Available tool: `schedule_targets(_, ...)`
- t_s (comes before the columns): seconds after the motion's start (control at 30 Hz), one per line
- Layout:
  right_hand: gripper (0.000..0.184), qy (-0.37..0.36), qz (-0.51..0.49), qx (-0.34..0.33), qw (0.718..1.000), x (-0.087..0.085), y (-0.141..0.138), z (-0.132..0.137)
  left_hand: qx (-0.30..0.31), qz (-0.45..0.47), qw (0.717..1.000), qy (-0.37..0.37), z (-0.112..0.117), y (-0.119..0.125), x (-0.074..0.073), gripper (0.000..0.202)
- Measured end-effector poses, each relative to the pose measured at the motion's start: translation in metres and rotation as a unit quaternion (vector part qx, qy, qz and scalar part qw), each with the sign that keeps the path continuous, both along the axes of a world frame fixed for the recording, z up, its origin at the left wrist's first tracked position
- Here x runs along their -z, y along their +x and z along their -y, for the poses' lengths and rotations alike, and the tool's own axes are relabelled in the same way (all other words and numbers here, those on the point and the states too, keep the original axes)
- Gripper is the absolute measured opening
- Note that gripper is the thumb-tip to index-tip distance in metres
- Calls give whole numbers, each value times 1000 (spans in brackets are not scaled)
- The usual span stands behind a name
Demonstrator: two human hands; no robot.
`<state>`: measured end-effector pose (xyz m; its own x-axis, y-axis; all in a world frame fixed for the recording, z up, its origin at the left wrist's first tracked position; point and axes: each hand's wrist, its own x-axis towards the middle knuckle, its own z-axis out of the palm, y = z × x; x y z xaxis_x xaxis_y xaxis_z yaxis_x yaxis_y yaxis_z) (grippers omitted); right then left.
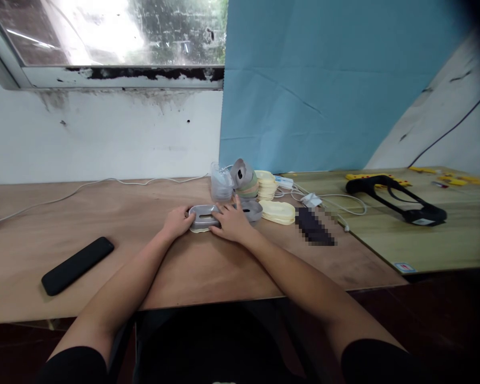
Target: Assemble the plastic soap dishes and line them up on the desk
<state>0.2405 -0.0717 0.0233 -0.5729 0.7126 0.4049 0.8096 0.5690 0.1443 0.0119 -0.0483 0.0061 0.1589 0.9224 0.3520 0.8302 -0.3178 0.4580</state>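
Note:
A grey oval plastic lid (pixel 203 211) with a long slot in its middle lies on the table, on top of a cream-coloured oval piece (pixel 200 230) whose edge shows beneath. My left hand (pixel 176 222) grips its left end, thumb along the near side. My right hand (pixel 235 221) lies spread over the right end, fingertips touching the grey surface. Just beyond the right hand, partly covered by it, is another grey slotted piece (pixel 254 210). To its right sits a low stack of cream oval pieces (pixel 278 212).
Behind my hands stand clear plastic pieces (pixel 221 184), tipped grey nested pieces (pixel 242 175) and a taller cream stack (pixel 266 185). A black phone (pixel 78 265) lies left. White cables (pixel 344 196) and a black strap-like frame (pixel 398 200) are at right.

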Motion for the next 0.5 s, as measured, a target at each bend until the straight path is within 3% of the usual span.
schedule_targets(0.17, 52, 1, 5, 0, 1000, -1, 0, 0, 0, 1, 1000, 15, 0, 0, 1, 42)
schedule_targets(0.37, 52, 2, 32, -1, 999, 1, 2, -2, 80, -6, 997, 24, 7, 2, -2, 52)
schedule_targets(0.5, 48, -4, 31, -2, 1000, 1, 2, -3, 88, -12, 996, -10, 5, 2, 2, 55)
